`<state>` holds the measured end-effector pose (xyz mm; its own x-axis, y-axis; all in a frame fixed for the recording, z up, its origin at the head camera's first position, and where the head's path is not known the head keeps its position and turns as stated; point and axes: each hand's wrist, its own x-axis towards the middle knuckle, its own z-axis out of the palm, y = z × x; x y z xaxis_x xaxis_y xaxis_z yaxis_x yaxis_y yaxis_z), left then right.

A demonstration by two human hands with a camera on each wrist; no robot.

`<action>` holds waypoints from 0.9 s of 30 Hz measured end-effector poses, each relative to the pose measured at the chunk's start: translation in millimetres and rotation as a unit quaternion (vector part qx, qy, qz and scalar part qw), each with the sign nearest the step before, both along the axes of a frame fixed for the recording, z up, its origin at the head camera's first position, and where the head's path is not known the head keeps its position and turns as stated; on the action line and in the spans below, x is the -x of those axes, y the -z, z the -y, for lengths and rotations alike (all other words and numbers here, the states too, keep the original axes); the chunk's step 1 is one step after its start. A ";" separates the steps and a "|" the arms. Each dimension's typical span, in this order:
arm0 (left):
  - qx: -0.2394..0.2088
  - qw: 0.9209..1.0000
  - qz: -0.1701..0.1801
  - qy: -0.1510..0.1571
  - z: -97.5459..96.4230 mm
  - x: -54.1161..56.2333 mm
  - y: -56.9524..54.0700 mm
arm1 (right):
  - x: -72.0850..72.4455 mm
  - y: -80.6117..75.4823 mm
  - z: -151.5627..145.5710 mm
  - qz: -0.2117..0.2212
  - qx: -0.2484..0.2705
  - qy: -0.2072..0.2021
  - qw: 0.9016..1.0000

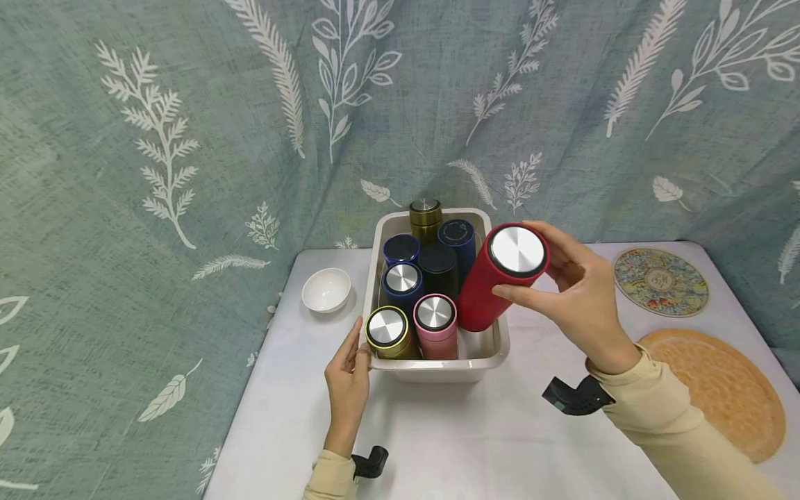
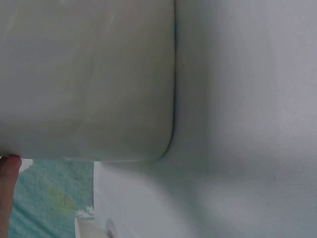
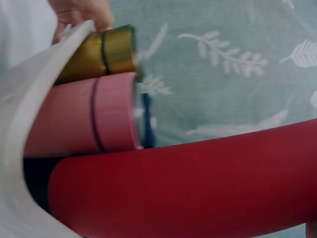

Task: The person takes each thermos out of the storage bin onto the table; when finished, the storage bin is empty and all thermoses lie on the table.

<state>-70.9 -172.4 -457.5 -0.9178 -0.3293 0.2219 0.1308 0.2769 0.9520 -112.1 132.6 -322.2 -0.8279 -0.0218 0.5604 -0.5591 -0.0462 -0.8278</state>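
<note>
My right hand (image 1: pixel 584 305) grips a red thermos bottle (image 1: pixel 484 292) near its silver-topped lid. The bottle is tilted, its lower end inside the right front part of a white plastic bin (image 1: pixel 437 376). With thumb and fingers, my left hand (image 1: pixel 348 385) holds the bin's rim at the left front corner. Beside the red bottle stands a pink thermos (image 1: pixel 437 344), and left of that a gold one (image 1: pixel 400 349). Behind them are a blue thermos with a silver lid top (image 1: pixel 403 278), a black one (image 1: pixel 439 267), further blue ones and a taller gold one (image 1: pixel 426 222).
A small white bowl (image 1: pixel 326 290) sits left of the bin. To the right lie a round patterned mat (image 1: pixel 661 281) and an orange-brown oval mat (image 1: pixel 719 389). Behind the white-covered table (image 1: pixel 500 430) hangs a green leaf-print cloth (image 1: pixel 400 125).
</note>
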 end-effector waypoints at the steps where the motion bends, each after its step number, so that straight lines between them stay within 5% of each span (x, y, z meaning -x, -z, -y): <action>1: 0.002 1.000 -0.004 0.002 -1.5 -1.3 -4.0 | -1.2 -3.4 -1.8 -0.005 0.012 -0.003 1.000; 10: 0.015 1.000 -0.016 -0.006 -6.0 -4.0 -10.4 | -6.9 -25.6 -20.1 -0.047 0.081 0.007 0.996; 16: 0.020 0.999 -0.024 -0.007 -6.0 -4.4 -10.3 | -5.7 -26.0 -38.1 -0.058 0.047 0.058 0.996; 20: 0.018 0.999 -0.028 -0.009 -6.2 -4.6 -10.6 | -1.9 -17.3 -48.7 -0.053 0.004 0.128 0.990; 23: 0.017 0.999 -0.029 -0.011 -6.0 -4.5 -10.1 | 4.4 -4.8 -59.0 -0.026 -0.046 0.190 0.980; 27: 0.015 1.000 -0.026 -0.009 -5.6 -4.4 -8.6 | 13.9 15.7 -76.7 0.069 -0.091 0.251 0.961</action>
<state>-66.5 -166.8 -448.9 -0.8985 -0.3387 0.2793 0.1746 0.3079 0.9352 -126.0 209.3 -337.9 -0.8260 0.3129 0.4688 -0.3572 0.3529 -0.8648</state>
